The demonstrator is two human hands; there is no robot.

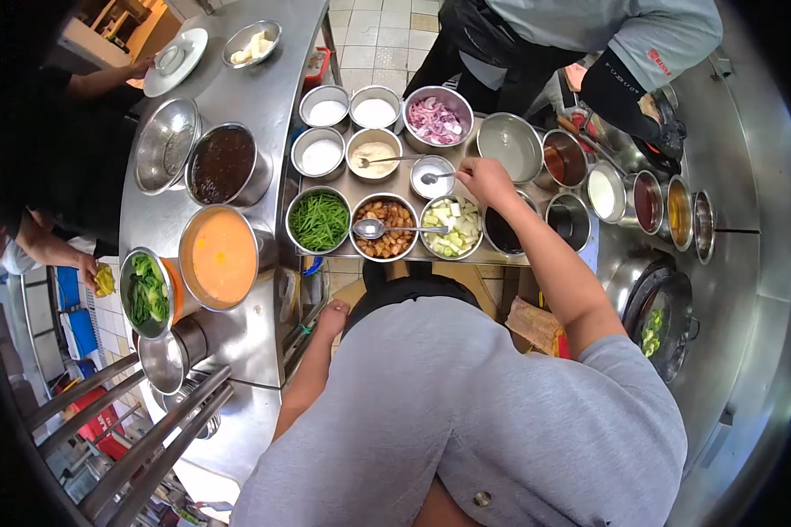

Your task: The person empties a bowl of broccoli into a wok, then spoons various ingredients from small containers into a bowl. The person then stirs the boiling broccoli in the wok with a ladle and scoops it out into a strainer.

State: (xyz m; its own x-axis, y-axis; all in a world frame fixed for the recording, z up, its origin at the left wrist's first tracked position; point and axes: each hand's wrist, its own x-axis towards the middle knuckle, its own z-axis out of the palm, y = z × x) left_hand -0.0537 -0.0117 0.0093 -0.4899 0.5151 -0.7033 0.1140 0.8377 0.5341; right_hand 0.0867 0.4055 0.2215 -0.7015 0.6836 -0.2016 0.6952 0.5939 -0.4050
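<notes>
My right hand pinches the handle of a small spoon, its bowl over white powder in a small metal tub. My left hand hangs low beside the table's front edge, fingers curled, with nothing visible in it. Close to the small tub stand a bowl of cut pale-green vegetable, a bowl of browned chunks with a larger spoon across it, and a pot of chopped green vegetable. A tub of cream-coloured powder holds another spoon.
Several white-filled tubs and a bowl of chopped purple onion line the back. At right are sauce pots and a wok. A steel counter at left bears a pot of orange liquid. Co-workers stand ahead and left.
</notes>
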